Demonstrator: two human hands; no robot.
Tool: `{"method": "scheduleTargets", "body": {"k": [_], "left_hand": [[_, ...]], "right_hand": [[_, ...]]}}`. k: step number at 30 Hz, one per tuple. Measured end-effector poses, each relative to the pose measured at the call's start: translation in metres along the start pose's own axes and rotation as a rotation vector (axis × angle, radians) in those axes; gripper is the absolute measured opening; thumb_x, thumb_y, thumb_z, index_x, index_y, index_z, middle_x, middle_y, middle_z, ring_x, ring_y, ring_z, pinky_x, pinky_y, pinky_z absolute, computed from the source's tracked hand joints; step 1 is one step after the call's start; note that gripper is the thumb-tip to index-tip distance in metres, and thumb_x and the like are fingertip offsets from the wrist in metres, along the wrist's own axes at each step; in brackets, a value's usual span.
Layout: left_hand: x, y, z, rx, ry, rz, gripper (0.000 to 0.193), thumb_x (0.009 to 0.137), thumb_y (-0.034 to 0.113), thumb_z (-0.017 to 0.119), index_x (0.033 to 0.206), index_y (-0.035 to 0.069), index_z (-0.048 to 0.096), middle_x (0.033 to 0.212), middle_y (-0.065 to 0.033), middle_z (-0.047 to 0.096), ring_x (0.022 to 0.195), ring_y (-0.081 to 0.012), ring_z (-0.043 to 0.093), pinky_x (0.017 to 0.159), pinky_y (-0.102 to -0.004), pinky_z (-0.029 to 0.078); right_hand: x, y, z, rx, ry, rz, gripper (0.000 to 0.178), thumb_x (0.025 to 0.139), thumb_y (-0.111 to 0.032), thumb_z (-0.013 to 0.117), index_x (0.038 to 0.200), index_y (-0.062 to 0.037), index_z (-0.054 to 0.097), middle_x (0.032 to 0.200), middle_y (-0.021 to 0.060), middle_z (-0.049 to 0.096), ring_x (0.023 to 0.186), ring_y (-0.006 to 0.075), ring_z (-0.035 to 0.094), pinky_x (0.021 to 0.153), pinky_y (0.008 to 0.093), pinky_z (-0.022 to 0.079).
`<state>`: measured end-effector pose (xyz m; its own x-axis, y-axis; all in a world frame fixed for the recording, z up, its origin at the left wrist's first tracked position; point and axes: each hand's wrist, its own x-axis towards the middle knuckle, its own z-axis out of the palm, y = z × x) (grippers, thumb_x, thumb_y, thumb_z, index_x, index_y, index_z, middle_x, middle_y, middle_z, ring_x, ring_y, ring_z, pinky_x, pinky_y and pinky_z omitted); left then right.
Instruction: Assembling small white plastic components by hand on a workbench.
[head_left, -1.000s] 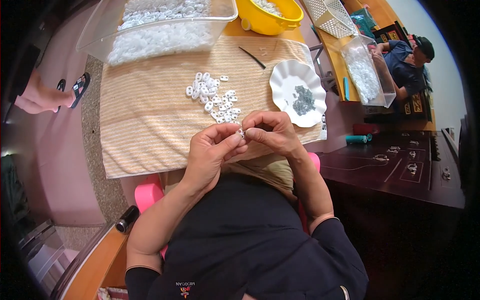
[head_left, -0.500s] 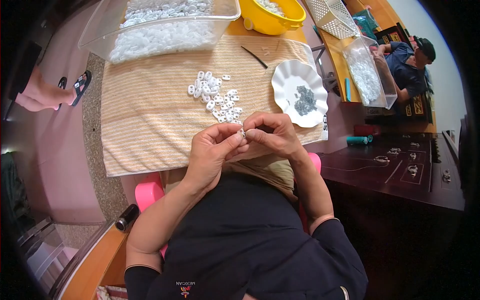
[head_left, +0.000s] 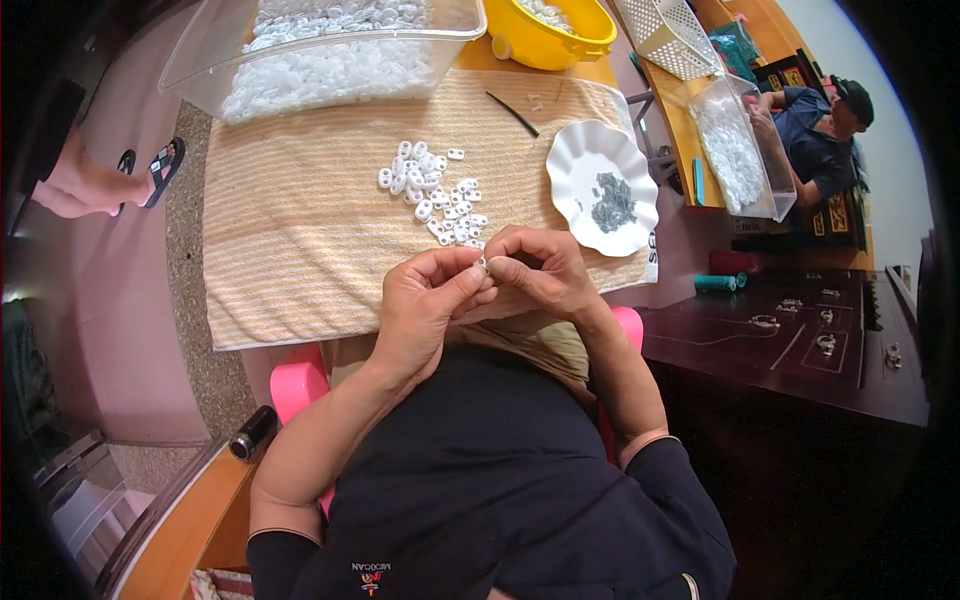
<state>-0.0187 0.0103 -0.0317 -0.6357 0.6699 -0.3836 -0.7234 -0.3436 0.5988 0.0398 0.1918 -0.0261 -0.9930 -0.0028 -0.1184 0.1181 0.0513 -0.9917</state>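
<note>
My left hand [head_left: 425,300] is closed in a pinch on a small white two-holed plastic piece [head_left: 483,264], held low over the near edge of a striped towel [head_left: 300,250]. Thumb and fingertips of my right hand [head_left: 550,275] press together at that same piece. Anything tiny between the right fingertips is hidden. Just beyond the hands lies a loose pile of white two-holed pieces [head_left: 420,178], some larger and some smaller. To the right, a white scalloped plate [head_left: 570,160] carries a heap of small grey bits [head_left: 613,203].
A clear bin [head_left: 330,85] of white pieces stands at the far left, beside a yellow tub [head_left: 560,45]. A dark thin stick [head_left: 512,114] lies on the towel. At the right, a person [head_left: 815,125] sits by another clear bin [head_left: 730,150]. Someone's sandalled foot [head_left: 160,175] is at left.
The hands stay together on the white piece, with barely any finger movement. The whole view has shifted very slightly.
</note>
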Motion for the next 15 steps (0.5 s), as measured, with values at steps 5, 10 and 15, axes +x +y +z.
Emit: {"method": "scheduleTargets", "body": {"k": [5,10,15], "left_hand": [[0.0001,-0.0035,-0.0017,0.046,0.006,0.035,0.018,0.088,0.001,0.062,0.106,-0.005,0.061,0.092,-0.0100,0.067,0.078,-0.0132,0.066,0.073,-0.0230,0.057],[-0.0019,-0.0031,-0.0002,0.072,0.019,0.056,0.019,0.088,0.001,0.062,0.106,-0.006,0.061,0.092,-0.0097,0.066,0.078,-0.0127,0.065,0.073,-0.0227,0.056],[-0.0015,-0.0013,0.0002,0.072,0.008,0.063,0.019,0.089,0.001,0.062,0.106,-0.006,0.061,0.092,-0.0094,0.066,0.079,-0.0124,0.065,0.074,-0.0225,0.056]], "right_hand": [[0.0009,0.0001,0.0030,-0.005,0.009,-0.010,0.012,0.092,-0.007,0.061,0.090,0.0041,0.064,0.087,0.0053,0.064,0.080,0.0089,0.059,0.071,0.0226,0.048],[0.0016,0.0024,0.0078,-0.005,0.038,-0.036,0.012,0.091,-0.011,0.063,0.091,0.0012,0.065,0.080,0.0006,0.066,0.075,0.0046,0.058,0.066,0.0202,0.048],[0.0006,0.0017,0.0075,0.002,0.067,0.007,0.014,0.091,-0.011,0.064,0.093,0.0023,0.066,0.082,0.0010,0.066,0.077,0.0056,0.059,0.068,0.0209,0.049]]}}
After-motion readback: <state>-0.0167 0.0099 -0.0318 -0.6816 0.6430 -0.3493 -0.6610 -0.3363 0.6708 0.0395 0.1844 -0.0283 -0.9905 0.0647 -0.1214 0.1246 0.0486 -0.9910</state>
